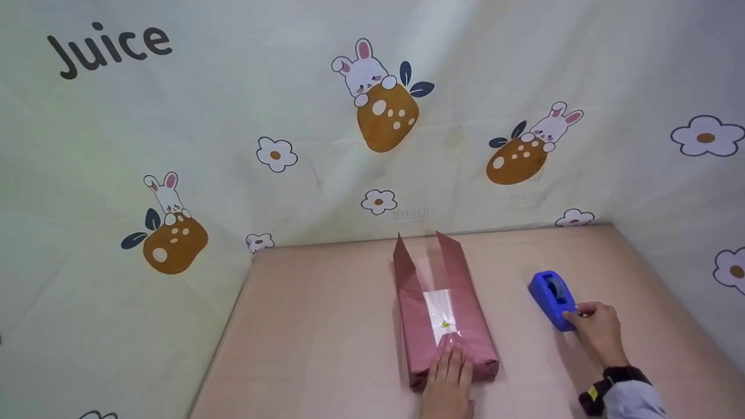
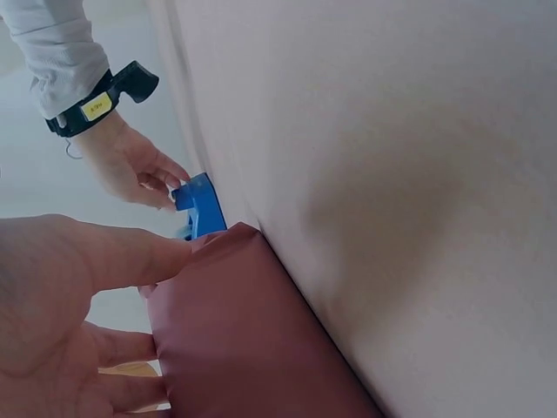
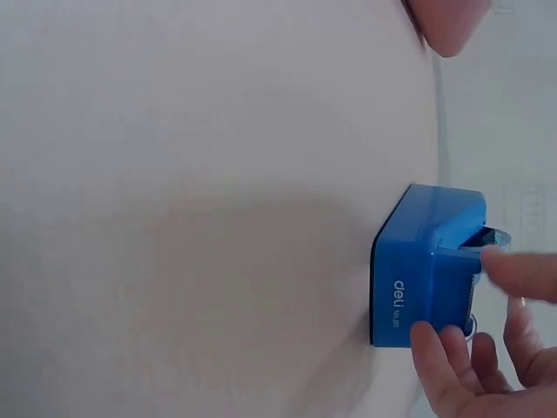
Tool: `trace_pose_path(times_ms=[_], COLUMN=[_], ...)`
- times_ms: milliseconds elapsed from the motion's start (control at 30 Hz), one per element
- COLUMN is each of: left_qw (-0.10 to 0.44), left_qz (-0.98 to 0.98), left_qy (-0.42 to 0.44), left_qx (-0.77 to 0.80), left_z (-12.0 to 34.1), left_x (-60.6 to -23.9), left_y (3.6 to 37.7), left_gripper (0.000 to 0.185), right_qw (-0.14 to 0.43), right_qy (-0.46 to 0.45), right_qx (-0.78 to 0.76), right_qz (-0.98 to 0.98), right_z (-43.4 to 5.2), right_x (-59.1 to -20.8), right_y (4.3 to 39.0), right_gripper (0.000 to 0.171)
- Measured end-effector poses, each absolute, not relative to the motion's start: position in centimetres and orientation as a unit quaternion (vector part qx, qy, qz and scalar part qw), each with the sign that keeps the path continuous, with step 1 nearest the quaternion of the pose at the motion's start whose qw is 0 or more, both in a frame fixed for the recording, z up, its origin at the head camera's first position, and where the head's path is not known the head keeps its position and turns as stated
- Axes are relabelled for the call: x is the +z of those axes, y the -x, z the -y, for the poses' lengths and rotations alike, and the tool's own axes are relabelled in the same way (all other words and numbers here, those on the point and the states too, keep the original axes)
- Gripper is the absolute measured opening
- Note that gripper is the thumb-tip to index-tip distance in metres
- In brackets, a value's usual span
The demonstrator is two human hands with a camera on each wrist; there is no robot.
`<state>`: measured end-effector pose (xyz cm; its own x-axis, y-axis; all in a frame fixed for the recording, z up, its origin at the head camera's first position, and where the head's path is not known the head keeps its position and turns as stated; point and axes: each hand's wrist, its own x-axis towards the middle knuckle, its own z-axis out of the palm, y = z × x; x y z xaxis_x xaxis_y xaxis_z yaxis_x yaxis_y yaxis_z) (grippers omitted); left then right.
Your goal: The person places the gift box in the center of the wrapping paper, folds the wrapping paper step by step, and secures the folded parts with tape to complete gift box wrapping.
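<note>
A package in dark pink wrapping paper (image 1: 468, 317) lies on the table, a pale strip with a small yellow mark (image 1: 437, 308) along its top. Two paper flaps stand up at its far end. My left hand (image 1: 449, 378) rests on the near end, fingers straight over the folded paper. To the right stands a blue tape dispenser (image 1: 544, 297) with a roll of clear tape (image 1: 557, 287) in it. My right hand (image 1: 599, 331) grips its near end, fingers at the cutter side. A clear curl (image 3: 471, 327), apparently tape, shows beside these fingers.
The pinkish tabletop (image 1: 314, 326) extends around the package. A pale curtain (image 1: 233, 116) printed with rabbits, fruit and flowers hangs behind and at the sides. A black wrist strap (image 1: 620, 375) sits on my right arm.
</note>
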<state>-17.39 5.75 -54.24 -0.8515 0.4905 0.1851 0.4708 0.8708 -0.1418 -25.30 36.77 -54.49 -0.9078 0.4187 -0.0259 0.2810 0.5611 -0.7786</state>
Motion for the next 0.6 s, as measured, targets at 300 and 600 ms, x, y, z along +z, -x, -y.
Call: trace_pose_path(times_ms=[300,600], left_qw=[0.12,0.119], left_qz=[0.961,0.962], left_qy=[0.245,0.242], left_qx=[0.048,0.047], left_z=[-5.9,-6.0], left_x=[-54.7,-54.5], left_y=[17.5,17.3], left_gripper=[0.068,0.067], right_qw=[0.024,-0.013], right_qy=[0.222,0.231], right_qx=[0.641,0.762], right_qz=[0.734,0.605], right_z=[-39.0,-39.8], right_x=[-54.7,-55.6], right_y=[24.7,23.8], right_gripper=[0.056,0.033])
